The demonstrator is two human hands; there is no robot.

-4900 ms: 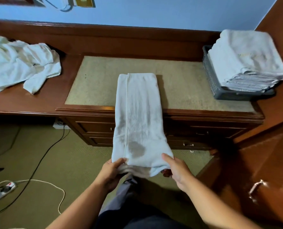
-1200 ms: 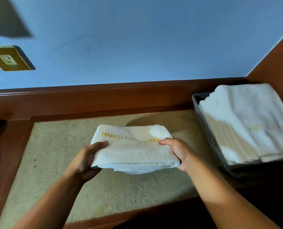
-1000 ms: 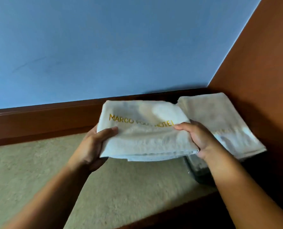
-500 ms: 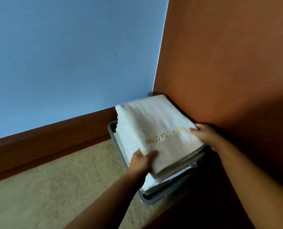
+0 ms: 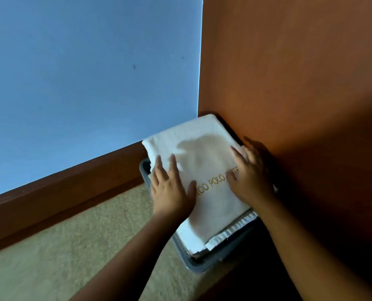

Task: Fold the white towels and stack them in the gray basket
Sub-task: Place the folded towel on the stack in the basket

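Now, with the folded towel point(image 5: 204, 170) lying atop the stack point(image 5: 230, 233) in the gray basket point(image 5: 202, 266), your left hand point(image 5: 170, 190) and right hand point(image 5: 250, 179) rest flat on it, each grip released; press evenly and square its edges with the layers below.

You face a corner where a pale blue wall point(image 5: 83, 83) meets a reddish-brown wooden side panel point(image 5: 300, 61), with a dark wooden rail point(image 5: 61, 192) along the wall's foot above the speckled beige desktop point(image 5: 72, 257), and shadow darkening the panel's lower right.
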